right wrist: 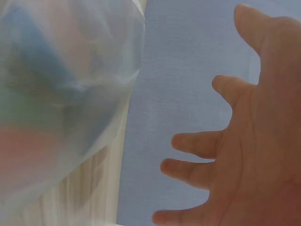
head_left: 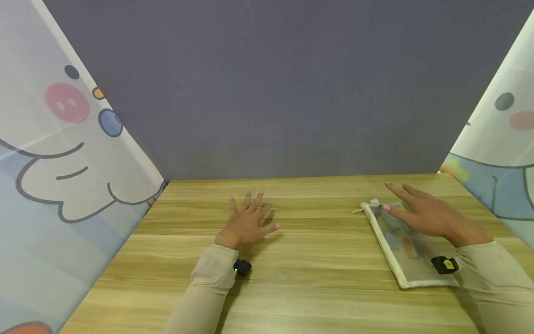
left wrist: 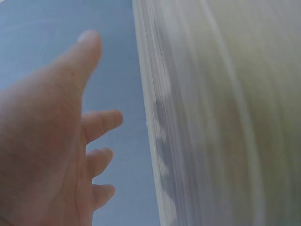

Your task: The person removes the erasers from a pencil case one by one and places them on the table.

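A translucent zip pouch (head_left: 400,264) with a pale zipper edge lies on the right of the table. Blurred coloured items show through its frosted side, which also fills the left of the right wrist view. Over the pouch's far part hovers my right hand (head_left: 429,215), its fingers spread and nothing in its grasp. My left hand (head_left: 244,225) is above bare wood left of the pouch, fingers splayed, holding nothing. In the left wrist view, its thumb and fingers (left wrist: 101,125) stand apart from the tabletop.
The wooden table (head_left: 300,260) ends at a plain grey panel (head_left: 283,93) behind it. Curtains with cartoon animals hang at the left (head_left: 62,185) and right. A short cord (head_left: 357,211) sticks out from the pouch's far left corner.
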{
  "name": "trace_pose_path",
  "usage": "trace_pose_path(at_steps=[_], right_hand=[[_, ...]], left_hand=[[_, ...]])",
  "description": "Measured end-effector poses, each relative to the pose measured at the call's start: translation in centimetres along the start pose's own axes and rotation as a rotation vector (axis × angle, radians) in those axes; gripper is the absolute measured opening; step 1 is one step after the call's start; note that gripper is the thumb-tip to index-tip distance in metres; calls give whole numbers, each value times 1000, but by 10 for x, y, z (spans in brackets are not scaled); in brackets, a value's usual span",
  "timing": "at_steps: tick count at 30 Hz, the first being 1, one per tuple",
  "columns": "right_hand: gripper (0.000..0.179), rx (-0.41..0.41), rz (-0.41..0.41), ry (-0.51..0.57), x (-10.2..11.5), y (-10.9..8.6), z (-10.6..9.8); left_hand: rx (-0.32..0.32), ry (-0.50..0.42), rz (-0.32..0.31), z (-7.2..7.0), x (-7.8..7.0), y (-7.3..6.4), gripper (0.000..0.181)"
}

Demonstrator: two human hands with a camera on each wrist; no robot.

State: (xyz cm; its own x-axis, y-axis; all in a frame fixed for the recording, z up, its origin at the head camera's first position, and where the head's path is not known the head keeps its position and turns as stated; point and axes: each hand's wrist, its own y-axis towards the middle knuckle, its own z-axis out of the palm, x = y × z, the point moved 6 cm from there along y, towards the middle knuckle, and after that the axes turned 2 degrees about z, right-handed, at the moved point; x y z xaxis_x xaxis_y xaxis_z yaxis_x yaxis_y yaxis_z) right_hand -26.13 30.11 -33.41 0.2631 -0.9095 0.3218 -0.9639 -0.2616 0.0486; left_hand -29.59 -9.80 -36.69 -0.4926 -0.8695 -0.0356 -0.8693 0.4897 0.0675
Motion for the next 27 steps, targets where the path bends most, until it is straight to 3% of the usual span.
trace_pose_path(at_steps=[13, 21, 27], right_hand=[[64, 35, -88, 213, -3, 1, 10], [61, 49, -90, 214, -12, 4, 18], [61, 35, -101, 197, -11, 4, 22]], left_hand=[[3, -55, 153, 4, -36, 15, 42], [3, -60, 247, 3, -67, 29, 30], [28, -102, 276, 5, -92, 40, 25]])
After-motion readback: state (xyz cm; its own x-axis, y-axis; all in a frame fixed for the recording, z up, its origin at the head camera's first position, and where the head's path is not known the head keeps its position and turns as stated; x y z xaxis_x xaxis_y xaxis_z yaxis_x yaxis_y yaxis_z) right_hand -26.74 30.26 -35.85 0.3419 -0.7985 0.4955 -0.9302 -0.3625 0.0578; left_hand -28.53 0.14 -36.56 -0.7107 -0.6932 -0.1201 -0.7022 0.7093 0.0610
